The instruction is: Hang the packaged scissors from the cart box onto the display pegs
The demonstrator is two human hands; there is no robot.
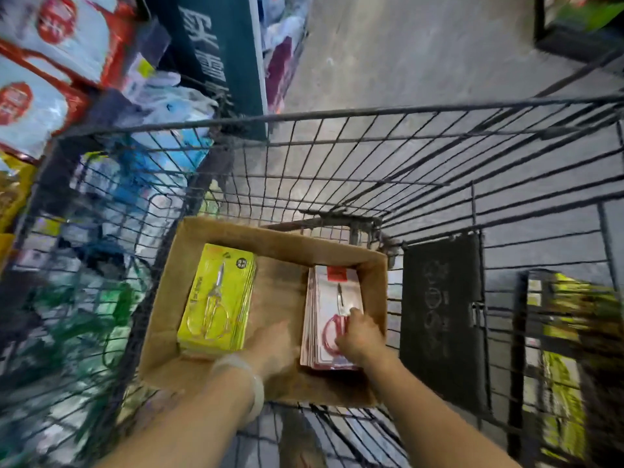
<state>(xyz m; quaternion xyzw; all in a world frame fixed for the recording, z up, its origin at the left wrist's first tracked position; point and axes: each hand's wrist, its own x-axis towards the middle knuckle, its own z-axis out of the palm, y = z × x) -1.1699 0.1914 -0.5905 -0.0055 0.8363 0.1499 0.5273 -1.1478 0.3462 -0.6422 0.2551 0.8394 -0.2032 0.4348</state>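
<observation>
In the cardboard box (270, 244) in the cart (337, 116), the right hand (359, 334) curls its fingers on the pink scissors packs (332, 298), the left hand (273, 346) looks blurry, and these light, stiff, slippery cards seem easiest to pinch by an edge.

Both hands (359, 334) lowered (fingers curled).

2 scissor-pack stacks (217, 300), 1 box (169, 298)

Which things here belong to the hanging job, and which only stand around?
Job: brown cardboard box; yellow-carded scissors stack; pink-carded red-handled scissors stack; right hand on it; left hand.
Around: wire cart; black flap.
</observation>
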